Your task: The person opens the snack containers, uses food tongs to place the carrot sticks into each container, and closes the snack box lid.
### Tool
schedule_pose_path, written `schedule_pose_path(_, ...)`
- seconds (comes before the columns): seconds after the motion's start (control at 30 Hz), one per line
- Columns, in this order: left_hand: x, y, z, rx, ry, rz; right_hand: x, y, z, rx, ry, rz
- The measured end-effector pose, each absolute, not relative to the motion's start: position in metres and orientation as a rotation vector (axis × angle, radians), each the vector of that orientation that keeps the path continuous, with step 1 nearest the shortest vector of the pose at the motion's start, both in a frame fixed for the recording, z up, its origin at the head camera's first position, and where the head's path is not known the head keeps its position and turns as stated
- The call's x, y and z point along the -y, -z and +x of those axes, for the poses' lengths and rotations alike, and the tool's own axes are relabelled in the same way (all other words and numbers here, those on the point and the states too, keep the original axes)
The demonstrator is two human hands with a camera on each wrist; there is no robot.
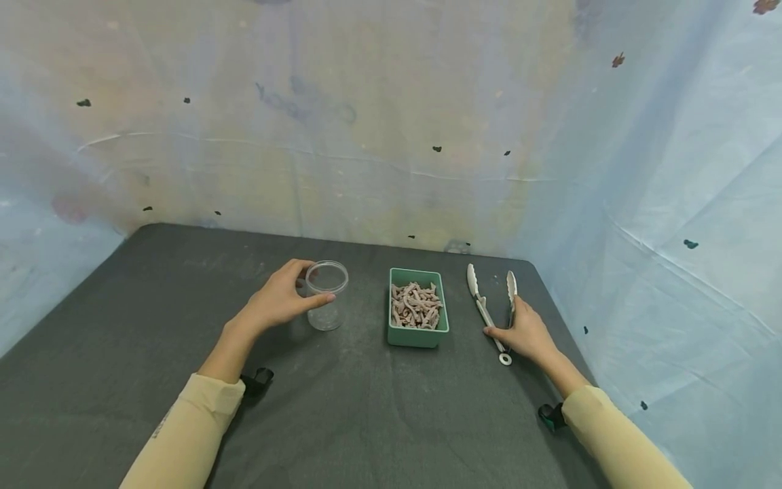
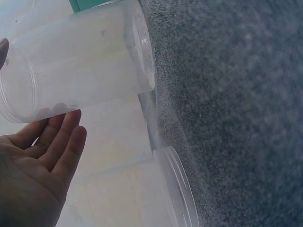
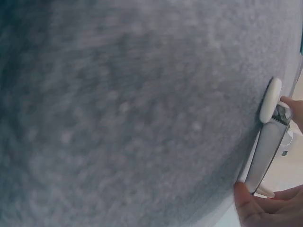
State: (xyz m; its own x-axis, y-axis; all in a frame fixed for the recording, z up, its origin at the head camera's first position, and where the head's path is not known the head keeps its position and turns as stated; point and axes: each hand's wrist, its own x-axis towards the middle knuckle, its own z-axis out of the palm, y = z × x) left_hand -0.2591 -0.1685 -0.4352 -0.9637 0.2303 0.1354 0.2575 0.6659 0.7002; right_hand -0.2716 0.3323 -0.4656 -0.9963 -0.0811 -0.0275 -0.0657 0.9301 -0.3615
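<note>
A clear plastic jar (image 1: pixel 326 309) stands upright and open-topped on the dark cloth. My left hand (image 1: pixel 281 295) holds it near the rim, thumb on the near side and fingers on the far side. In the left wrist view the fingers (image 2: pixel 66 137) lie along the wall of the jar (image 2: pixel 90 61). At the right, my right hand (image 1: pixel 528 329) grips metal tongs (image 1: pixel 485 316) between thumb and fingers, across both arms. The tongs' pale scalloped tips point away and are spread apart. The right wrist view shows the tongs (image 3: pixel 267 151) low over the cloth.
Between the hands sits a green rectangular container (image 1: pixel 413 338) full of short greyish-brown pieces (image 1: pixel 417 305). The left wrist view also shows another clear round plastic thing (image 2: pixel 177 184) with a ridged edge. Pale plastic sheeting (image 1: pixel 366 136) hangs behind the table (image 1: pixel 342 421) and on both sides.
</note>
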Motion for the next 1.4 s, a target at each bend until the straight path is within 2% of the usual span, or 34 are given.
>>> schedule_pose_path(0.53,0.168,0.432,-0.257,2.848,1.192,-0.423,-0.35,0.455,-0.273,-2.945,0.732,-0.056)
schedule_pose_path(0.87,0.167,0.432,-0.255,2.84,1.2,-0.43,-0.35,0.466,-0.272,-3.052,0.637,0.188)
schedule_pose_path(1.2,0.166,0.433,-0.257,2.828,1.223,-0.429,-0.362,0.464,-0.27,-3.119,0.667,0.096)
schedule_pose_path(1.4,0.168,0.434,-0.258,2.827,1.224,-0.455,-0.366,0.457,-0.268,-3.165,0.743,-0.082)
